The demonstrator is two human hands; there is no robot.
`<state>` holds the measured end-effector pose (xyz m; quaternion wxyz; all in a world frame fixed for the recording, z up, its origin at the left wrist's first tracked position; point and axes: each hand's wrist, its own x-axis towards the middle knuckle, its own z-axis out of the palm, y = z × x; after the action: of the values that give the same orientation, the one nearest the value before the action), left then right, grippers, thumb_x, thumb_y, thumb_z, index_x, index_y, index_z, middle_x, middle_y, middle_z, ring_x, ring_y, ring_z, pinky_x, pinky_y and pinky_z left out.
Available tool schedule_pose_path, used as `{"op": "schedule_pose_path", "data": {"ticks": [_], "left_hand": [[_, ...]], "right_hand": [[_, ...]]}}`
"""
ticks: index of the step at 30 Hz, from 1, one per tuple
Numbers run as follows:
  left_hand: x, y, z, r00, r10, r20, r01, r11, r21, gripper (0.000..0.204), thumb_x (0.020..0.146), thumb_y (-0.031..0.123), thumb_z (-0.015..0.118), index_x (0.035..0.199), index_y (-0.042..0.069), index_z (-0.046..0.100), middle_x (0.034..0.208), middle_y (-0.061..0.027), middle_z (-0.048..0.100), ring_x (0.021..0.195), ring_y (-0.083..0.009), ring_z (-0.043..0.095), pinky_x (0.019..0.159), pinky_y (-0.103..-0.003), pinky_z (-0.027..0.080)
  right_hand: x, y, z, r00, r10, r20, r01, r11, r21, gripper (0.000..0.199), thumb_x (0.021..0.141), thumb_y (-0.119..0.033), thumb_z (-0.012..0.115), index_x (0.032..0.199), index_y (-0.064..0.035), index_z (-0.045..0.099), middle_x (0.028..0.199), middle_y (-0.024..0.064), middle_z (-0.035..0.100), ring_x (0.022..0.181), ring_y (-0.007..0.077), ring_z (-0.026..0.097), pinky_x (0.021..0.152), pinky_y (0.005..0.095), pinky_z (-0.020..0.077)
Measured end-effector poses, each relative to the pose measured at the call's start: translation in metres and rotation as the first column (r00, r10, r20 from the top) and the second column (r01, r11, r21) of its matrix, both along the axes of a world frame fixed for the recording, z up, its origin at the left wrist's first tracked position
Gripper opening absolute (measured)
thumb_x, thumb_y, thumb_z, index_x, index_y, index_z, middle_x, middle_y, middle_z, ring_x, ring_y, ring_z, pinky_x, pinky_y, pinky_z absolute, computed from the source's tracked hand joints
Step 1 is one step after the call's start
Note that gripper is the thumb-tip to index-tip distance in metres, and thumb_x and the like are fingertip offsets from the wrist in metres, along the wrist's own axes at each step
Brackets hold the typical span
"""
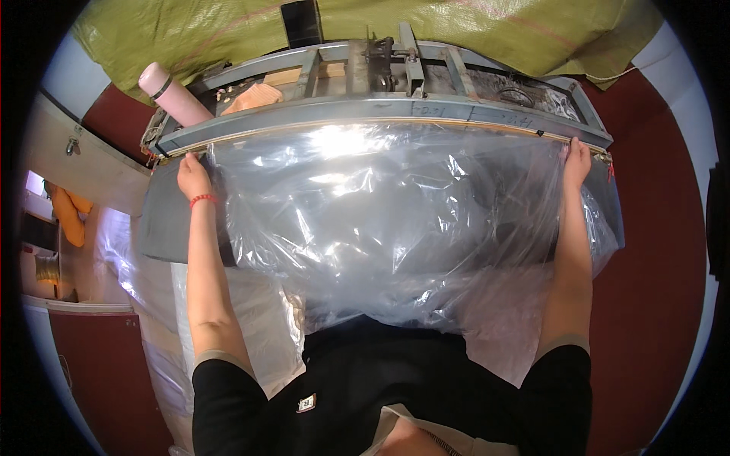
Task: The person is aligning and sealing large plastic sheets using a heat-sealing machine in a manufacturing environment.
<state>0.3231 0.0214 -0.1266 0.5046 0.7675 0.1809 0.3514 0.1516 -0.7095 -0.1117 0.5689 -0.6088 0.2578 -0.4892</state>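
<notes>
Film (365,205) spread along frame (304,111), pinched at right edge by right hand (579,163), left hand (195,179) curled, grip unclear

Clear plastic film (357,197): thin, colourless, glossy, see-through. Wide piece, spread broad, wrinkled all over; strong glare patch near upper middle, fine creases down the sides. Top edge roughly straight, right along the tan strip (456,123) on the front of the grey metal frame (342,110); can't tell if it tucks under. Body lies over the dark grey panel (171,213), left edge short of the panel's left end, right side bulging loose near its right end. Near part droops past the front edge, crumpled.
</notes>
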Motion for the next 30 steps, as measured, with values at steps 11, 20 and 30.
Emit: {"op": "schedule_pose_path", "data": {"ticks": [11, 20, 30], "left_hand": [[-0.093, -0.073, 0.044, 0.687, -0.724, -0.065, 0.684, 0.674, -0.279, 0.009, 0.080, 0.014, 0.055, 0.076, 0.005, 0.057, 0.068, 0.0034, 0.052, 0.067, -0.0059, 0.047, 0.061, -0.021, 0.040], [-0.182, -0.135, 0.104, 0.554, -0.832, -0.012, 0.829, 0.553, -0.086, 0.024, 0.072, 0.005, 0.068, 0.067, 0.008, 0.045, 0.067, 0.0042, 0.050, 0.065, -0.0039, 0.047, 0.063, -0.019, 0.039], [-0.226, -0.125, 0.114, 0.363, -0.925, -0.115, 0.930, 0.367, -0.015, 0.017, 0.072, 0.011, 0.068, 0.073, 0.006, 0.052, 0.071, 0.0012, 0.054, 0.072, -0.0071, 0.050, 0.068, -0.024, 0.042]], "right_hand": [[-0.232, 0.003, 0.019, 0.581, -0.090, -0.809, -0.441, 0.800, -0.406, 0.034, 0.076, -0.022, 0.063, 0.056, 0.0007, 0.046, 0.051, 0.0042, 0.038, 0.053, 0.0084, 0.035, 0.048, 0.0286, 0.0316], [-0.115, 0.204, 0.120, 0.768, 0.378, -0.518, -0.616, 0.660, -0.431, 0.019, 0.076, -0.012, 0.063, 0.091, -0.0011, 0.059, 0.090, 0.0040, 0.060, 0.083, 0.0119, 0.055, 0.070, 0.0235, 0.0434], [-0.018, 0.403, 0.137, 0.187, 0.909, -0.372, -0.944, 0.061, -0.323, 0.016, 0.080, -0.012, 0.056, 0.094, -0.0032, 0.056, 0.079, 0.0013, 0.057, 0.074, 0.0108, 0.054, 0.069, 0.0240, 0.0430]]}}
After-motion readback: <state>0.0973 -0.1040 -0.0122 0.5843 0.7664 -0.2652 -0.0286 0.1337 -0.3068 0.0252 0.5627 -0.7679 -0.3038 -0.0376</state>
